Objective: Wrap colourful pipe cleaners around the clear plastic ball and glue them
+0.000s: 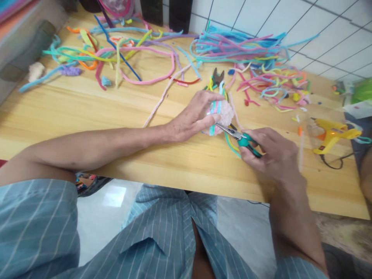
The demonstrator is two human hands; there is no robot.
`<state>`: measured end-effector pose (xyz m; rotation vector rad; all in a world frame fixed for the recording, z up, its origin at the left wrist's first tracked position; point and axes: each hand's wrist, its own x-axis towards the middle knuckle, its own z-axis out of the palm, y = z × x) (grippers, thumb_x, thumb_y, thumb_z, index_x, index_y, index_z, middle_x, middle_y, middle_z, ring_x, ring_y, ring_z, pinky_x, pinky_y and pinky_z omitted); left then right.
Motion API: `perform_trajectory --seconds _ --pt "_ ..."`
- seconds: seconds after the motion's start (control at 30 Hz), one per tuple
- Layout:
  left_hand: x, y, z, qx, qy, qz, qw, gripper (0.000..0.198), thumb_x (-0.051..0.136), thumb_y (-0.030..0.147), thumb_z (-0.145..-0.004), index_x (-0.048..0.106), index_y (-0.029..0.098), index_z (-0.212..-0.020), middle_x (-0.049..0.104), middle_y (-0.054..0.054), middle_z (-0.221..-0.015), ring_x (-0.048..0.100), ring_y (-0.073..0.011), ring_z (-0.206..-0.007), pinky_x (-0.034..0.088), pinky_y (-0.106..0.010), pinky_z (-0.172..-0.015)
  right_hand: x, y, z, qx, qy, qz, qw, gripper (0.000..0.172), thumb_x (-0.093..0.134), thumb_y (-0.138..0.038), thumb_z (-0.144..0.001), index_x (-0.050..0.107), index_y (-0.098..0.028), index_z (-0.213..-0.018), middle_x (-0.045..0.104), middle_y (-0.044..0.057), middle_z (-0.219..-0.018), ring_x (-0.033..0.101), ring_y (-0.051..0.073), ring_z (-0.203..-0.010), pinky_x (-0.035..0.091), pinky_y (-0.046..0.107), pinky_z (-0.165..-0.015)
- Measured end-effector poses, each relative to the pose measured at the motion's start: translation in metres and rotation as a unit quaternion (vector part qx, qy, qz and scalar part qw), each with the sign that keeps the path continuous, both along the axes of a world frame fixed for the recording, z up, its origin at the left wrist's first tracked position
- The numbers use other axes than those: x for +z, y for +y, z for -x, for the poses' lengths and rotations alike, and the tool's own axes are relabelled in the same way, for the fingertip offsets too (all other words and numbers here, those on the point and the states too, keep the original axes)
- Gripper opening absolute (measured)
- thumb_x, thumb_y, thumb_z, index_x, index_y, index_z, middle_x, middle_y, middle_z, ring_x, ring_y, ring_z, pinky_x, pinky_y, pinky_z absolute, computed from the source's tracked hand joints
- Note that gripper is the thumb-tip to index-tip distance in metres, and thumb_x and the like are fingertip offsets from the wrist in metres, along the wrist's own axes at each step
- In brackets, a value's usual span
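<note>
My left hand (193, 118) holds a round, fuzzy pale pink piece (226, 112) against the table, its fingers and thumb on the piece's left side. Blue, teal and pink pipe-cleaner strips (215, 109) run across that side. In my right hand (270, 153) are needle-nose pliers (247, 142) with green and black handles; their tips meet the strips by my left thumb. Teal and yellow strands (231, 145) trail out below the piece. Just behind it lies a second tool with dark open jaws (218, 77), its handles partly hidden by strands.
Loose pipe cleaners (145, 64) spread over the back left of the wooden table (72, 112). A blue and pink bundle (238, 46) lies by the tiled wall, short scraps (279, 83) in front. A yellow glue gun (331, 133) with a cord stands right.
</note>
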<state>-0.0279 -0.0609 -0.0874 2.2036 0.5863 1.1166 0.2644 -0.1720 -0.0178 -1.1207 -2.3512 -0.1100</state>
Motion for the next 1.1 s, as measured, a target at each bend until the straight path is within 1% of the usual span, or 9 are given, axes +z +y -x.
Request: perform_trajectory --seconds 0.1,0.17,0.3,0.43,0.5,0.67,0.83,1.0,1.1 --pt "-0.0003 0.0001 0.0004 0.001 0.003 0.001 1.000 0.063 0.044 0.078 -0.112 0.051 0.037 -0.160 0.064 -0.012 -0.156 0.059 -0.0346 -0.152 0.052 -0.062 -0.131 0.0015 0.0016 -0.0018 0.001 -0.001 -0.011 1.000 0.036 0.079 -0.024 -0.096 0.078 -0.027 -0.131 0.088 0.007 -0.107 0.080 0.018 -0.069 0.067 0.030 -0.064" --pt "-0.0007 0.0004 0.0007 0.001 0.003 -0.003 1.000 0.062 0.044 0.076 -0.113 0.050 0.038 -0.161 0.063 -0.012 -0.157 0.059 -0.0344 -0.153 0.051 -0.062 -0.132 0.0011 0.0027 -0.0028 -0.002 0.000 -0.018 1.000 0.032 0.079 -0.027 -0.096 0.079 -0.026 -0.128 0.088 0.006 -0.106 0.077 0.016 -0.065 0.066 0.028 -0.062" --pt "-0.0008 0.0009 0.0007 -0.001 0.008 -0.006 1.000 0.061 0.045 0.074 -0.114 0.050 0.037 -0.161 0.063 -0.011 -0.157 0.058 -0.0341 -0.153 0.049 -0.062 -0.133 -0.0028 0.0036 -0.0019 -0.006 -0.004 -0.012 1.000 0.030 0.078 -0.028 -0.096 0.080 -0.023 -0.126 0.089 0.009 -0.108 0.083 0.021 -0.076 0.068 0.032 -0.065" --pt "0.0005 0.0006 0.0000 -0.003 0.003 0.007 1.000 0.062 0.043 0.077 -0.113 0.051 0.038 -0.160 0.063 -0.011 -0.158 0.059 -0.0345 -0.152 0.049 -0.061 -0.133 -0.0043 0.0027 -0.0007 -0.024 0.005 0.013 1.000 0.034 0.077 -0.025 -0.096 0.080 -0.031 -0.130 0.088 0.009 -0.112 0.087 0.028 -0.088 0.072 0.040 -0.070" --pt "0.0007 0.0006 -0.0001 -0.004 -0.002 0.009 1.000 0.061 0.044 0.076 -0.113 0.051 0.037 -0.159 0.063 -0.011 -0.157 0.059 -0.0340 -0.151 0.049 -0.060 -0.133 -0.0031 0.0025 -0.0011 -0.016 0.013 0.017 1.000 0.036 0.078 -0.023 -0.096 0.080 -0.032 -0.130 0.088 0.009 -0.111 0.086 0.027 -0.085 0.071 0.040 -0.069" --pt "-0.0002 0.0010 0.0006 -0.006 0.001 0.011 1.000 0.061 0.045 0.076 -0.113 0.050 0.037 -0.160 0.063 -0.011 -0.155 0.059 -0.0348 -0.151 0.049 -0.062 -0.133 -0.0012 0.0033 -0.0023 0.024 0.038 0.004 0.999 0.038 0.080 -0.020 -0.093 0.080 -0.026 -0.130 0.088 0.006 -0.106 0.079 0.018 -0.069 0.067 0.031 -0.064" --pt "-0.0004 0.0011 0.0005 -0.004 -0.001 0.009 1.000 0.061 0.044 0.076 -0.113 0.050 0.038 -0.161 0.063 -0.011 -0.156 0.059 -0.0353 -0.151 0.048 -0.063 -0.133 -0.0049 0.0032 -0.0013 0.003 0.023 0.008 1.000 0.036 0.077 -0.024 -0.096 0.080 -0.029 -0.131 0.088 0.008 -0.108 0.085 0.025 -0.083 0.069 0.036 -0.065" --pt "-0.0008 0.0023 0.0003 -0.008 -0.002 0.006 1.000 0.060 0.045 0.075 -0.113 0.051 0.038 -0.160 0.063 -0.011 -0.158 0.059 -0.0347 -0.152 0.049 -0.062 -0.133 -0.0061 0.0009 -0.0002 -0.006 0.024 0.012 1.000 0.039 0.080 -0.020 -0.093 0.081 -0.028 -0.132 0.088 0.010 -0.110 0.086 0.028 -0.086 0.072 0.039 -0.069" --pt "-0.0011 0.0025 0.0002 -0.006 -0.002 0.011 1.000 0.061 0.045 0.075 -0.113 0.051 0.037 -0.160 0.063 -0.011 -0.158 0.059 -0.0350 -0.152 0.049 -0.062 -0.132 -0.0060 0.0004 0.0003 -0.019 0.023 0.030 0.999 0.037 0.078 -0.021 -0.096 0.080 -0.032 -0.131 0.088 0.008 -0.111 0.086 0.027 -0.088 0.073 0.040 -0.072"
